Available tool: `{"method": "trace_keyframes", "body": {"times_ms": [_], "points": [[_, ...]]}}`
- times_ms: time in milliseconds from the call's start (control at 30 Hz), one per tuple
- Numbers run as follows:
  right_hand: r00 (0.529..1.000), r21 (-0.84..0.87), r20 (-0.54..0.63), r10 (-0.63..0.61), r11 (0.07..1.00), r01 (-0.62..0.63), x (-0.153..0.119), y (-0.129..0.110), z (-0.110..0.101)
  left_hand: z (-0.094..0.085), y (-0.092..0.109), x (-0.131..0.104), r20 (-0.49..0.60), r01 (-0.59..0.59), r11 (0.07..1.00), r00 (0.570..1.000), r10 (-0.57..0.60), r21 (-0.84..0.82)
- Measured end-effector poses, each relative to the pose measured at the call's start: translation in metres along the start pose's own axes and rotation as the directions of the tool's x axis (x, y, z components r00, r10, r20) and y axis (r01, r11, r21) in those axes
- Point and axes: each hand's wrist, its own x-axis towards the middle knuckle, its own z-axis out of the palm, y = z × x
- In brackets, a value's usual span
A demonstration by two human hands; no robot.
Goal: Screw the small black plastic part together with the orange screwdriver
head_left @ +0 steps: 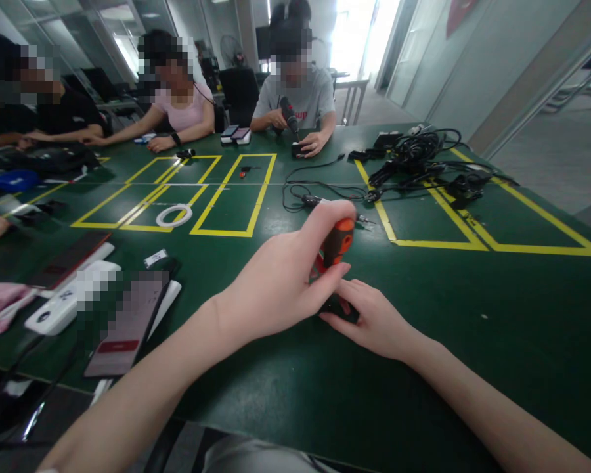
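My left hand (280, 276) is closed around the orange and black handle of a screwdriver (343, 242), which stands roughly upright. Below it, my right hand (379, 315) grips a small black object (343, 309) low over the green table (473, 341). Fingers cover most of that object, so its kind is not clear. The screwdriver's tip is hidden, and whether it touches the black object I cannot tell. Just beyond my hands lies a slim tool (364, 218) with a metal tip.
A tangle of black cables (414, 154) lies at the back right. Yellow tape (221, 232) marks rectangles on the table. A white ring (174, 215), a phone (128, 322) and a white power strip (73, 295) are on the left. Across the table, a person (295, 92) holds a power drill (289, 115).
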Motion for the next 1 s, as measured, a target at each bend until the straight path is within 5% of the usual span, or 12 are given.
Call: {"method": "trace_keyframes", "body": {"times_ms": [233,567,767,1000], "points": [[0.997,-0.005,0.016,0.069,0.998,-0.069,-0.006,0.006,0.004,-0.012,0.024,0.029,0.307,-0.138,0.956,0.95,0.054,0.259],[0.999,-0.053,-0.022,-0.029,0.998,0.028,0.0,-0.001,-0.002,-0.023,0.012,0.05,0.28,-0.118,0.951,0.959,0.035,0.286],[0.998,-0.093,-0.024,-0.064,0.994,0.062,-0.002,0.0,-0.002,-0.012,0.0,0.05,0.463,-0.228,0.926,0.884,0.066,0.302],[0.999,-0.091,-0.019,-0.045,0.995,0.043,-0.003,0.0,-0.002,-0.022,0.003,0.042,0.33,-0.197,0.967,0.934,0.135,0.161]]}}
